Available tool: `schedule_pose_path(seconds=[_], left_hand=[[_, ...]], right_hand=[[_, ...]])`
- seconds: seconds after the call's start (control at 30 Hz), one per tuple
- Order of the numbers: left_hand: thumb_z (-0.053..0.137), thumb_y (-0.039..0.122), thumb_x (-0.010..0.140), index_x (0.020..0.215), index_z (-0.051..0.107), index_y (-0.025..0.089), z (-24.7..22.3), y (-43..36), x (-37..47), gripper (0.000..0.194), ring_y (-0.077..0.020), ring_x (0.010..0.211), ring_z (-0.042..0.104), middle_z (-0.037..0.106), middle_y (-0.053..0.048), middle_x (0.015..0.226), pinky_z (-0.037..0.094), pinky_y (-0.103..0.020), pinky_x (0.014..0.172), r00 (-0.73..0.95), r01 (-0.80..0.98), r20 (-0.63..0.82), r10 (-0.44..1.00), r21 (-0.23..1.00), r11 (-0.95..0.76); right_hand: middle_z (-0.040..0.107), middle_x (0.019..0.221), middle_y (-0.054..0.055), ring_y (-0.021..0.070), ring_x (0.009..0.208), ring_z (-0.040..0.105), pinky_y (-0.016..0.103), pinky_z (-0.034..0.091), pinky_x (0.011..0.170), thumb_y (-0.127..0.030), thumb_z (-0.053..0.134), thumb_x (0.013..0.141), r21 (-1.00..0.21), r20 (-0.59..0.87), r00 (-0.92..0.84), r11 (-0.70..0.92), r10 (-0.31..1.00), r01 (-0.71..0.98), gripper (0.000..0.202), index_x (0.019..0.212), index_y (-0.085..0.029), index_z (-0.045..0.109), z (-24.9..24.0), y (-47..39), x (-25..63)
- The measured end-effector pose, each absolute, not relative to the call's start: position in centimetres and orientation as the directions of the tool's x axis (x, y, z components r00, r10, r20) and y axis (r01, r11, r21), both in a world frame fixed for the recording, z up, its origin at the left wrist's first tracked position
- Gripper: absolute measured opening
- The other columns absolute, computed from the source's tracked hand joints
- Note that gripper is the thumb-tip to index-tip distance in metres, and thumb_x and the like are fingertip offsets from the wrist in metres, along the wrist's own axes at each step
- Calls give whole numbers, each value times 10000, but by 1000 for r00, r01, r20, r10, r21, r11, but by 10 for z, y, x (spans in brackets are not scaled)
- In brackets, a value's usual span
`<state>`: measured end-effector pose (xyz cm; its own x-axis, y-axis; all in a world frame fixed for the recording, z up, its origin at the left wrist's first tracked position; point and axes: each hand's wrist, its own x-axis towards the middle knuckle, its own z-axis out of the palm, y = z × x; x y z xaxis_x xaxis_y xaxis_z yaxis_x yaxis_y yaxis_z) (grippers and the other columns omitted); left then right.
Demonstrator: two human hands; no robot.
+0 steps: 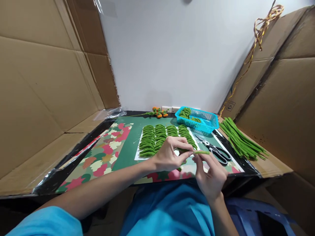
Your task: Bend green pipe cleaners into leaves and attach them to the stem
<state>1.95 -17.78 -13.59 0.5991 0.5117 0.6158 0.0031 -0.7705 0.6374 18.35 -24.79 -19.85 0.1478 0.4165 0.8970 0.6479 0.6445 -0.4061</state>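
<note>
Between my two hands is a green pipe-cleaner piece (202, 152), short and fuzzy. My left hand (173, 152) pinches at its left end, and part of what those fingers hold is hidden. The thumb and fingers of my right hand (211, 172) close on the piece from below and to the right. Just behind the left hand, several columns of curved green pipe-cleaner pieces (148, 141) lie neatly stacked on a white sheet (137, 155). A small green bit (179, 169) shows below the left hand.
Black-handled scissors (219, 154) lie right of the sheet. Behind them, a blue plastic basket (210, 126) contains more curved pieces. A bundle of long green pipe cleaners (242, 139) rests at the right. Orange flowers (159, 113) lie at the back. Cardboard walls (44, 65) flank the table.
</note>
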Motion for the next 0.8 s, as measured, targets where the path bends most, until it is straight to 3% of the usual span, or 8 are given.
schedule_pose_path(seconds=[0.1, 0.2, 0.27, 0.37, 0.43, 0.53, 0.63, 0.8], left_hand=[[578, 123, 974, 911, 766, 128, -134, -173, 20, 199, -106, 588, 544, 644, -38, 731, 388, -234, 526, 638, 25, 736, 226, 274, -961], [490, 80, 982, 867, 713, 143, -130, -166, 22, 259, -120, 541, 488, 608, -23, 689, 355, -277, 506, 702, 20, 709, -61, -106, -994], [474, 76, 996, 780, 679, 149, -127, -165, 25, 307, -123, 520, 465, 583, -16, 651, 350, -290, 506, 735, -14, 662, -148, -203, -979], [520, 111, 991, 759, 706, 143, -125, -168, 32, 299, -113, 531, 484, 582, -18, 647, 356, -265, 505, 765, -18, 644, -14, -1, -1000], [607, 169, 969, 830, 766, 133, -124, -169, 36, 215, -109, 557, 551, 626, -30, 694, 386, -232, 504, 760, 54, 589, 275, 366, -929], [746, 325, 931, 948, 807, 104, -124, -165, 38, 229, -115, 512, 607, 678, -36, 683, 444, -212, 477, 756, 146, 257, 603, 831, -537], [823, 434, 875, 1003, 813, 88, -127, -159, 35, 368, -115, 481, 606, 697, -34, 638, 466, -207, 467, 776, 156, 86, 625, 934, -322], [849, 509, 842, 988, 790, 92, -135, -155, 30, 445, -110, 488, 611, 679, -16, 622, 489, -199, 470, 766, 48, 76, 638, 983, -176]], right_hand=[[678, 755, 11, 157, 664, 651, 261, 532, 640, -186, 634, 1018, -613, 776, 229, 616, 588, 495, 134, 905, -202, 704, -194, -249, 184], [568, 674, -17, 127, 592, 529, 234, 433, 548, -324, 652, 1024, -769, 626, 236, 539, 743, 345, 253, 808, -191, 650, -186, -248, 197], [496, 632, -32, 110, 551, 451, 227, 357, 492, -411, 664, 1012, -857, 499, 135, 464, 856, 226, 362, 734, -187, 603, -178, -247, 210], [444, 604, -46, 92, 514, 377, 227, 290, 455, -487, 691, 982, -932, 326, -69, 333, 943, 142, 413, 723, -173, 619, -167, -248, 227], [465, 608, -43, 91, 520, 384, 227, 298, 467, -493, 694, 981, -928, 320, -27, 319, 947, 192, 393, 766, -165, 657, -165, -251, 231], [530, 639, -28, 105, 550, 454, 229, 337, 497, -490, 677, 994, -896, 369, 82, 331, 926, 294, 356, 829, -174, 675, -166, -253, 227], [548, 658, -20, 118, 584, 488, 231, 349, 516, -492, 650, 1010, -869, 390, 77, 339, 918, 361, 363, 811, -188, 650, -170, -251, 220], [516, 569, -34, 105, 498, 444, 231, 337, 469, -510, 662, 998, -908, 392, 116, 364, 913, 208, 420, 728, -192, 615, -178, -248, 217]])
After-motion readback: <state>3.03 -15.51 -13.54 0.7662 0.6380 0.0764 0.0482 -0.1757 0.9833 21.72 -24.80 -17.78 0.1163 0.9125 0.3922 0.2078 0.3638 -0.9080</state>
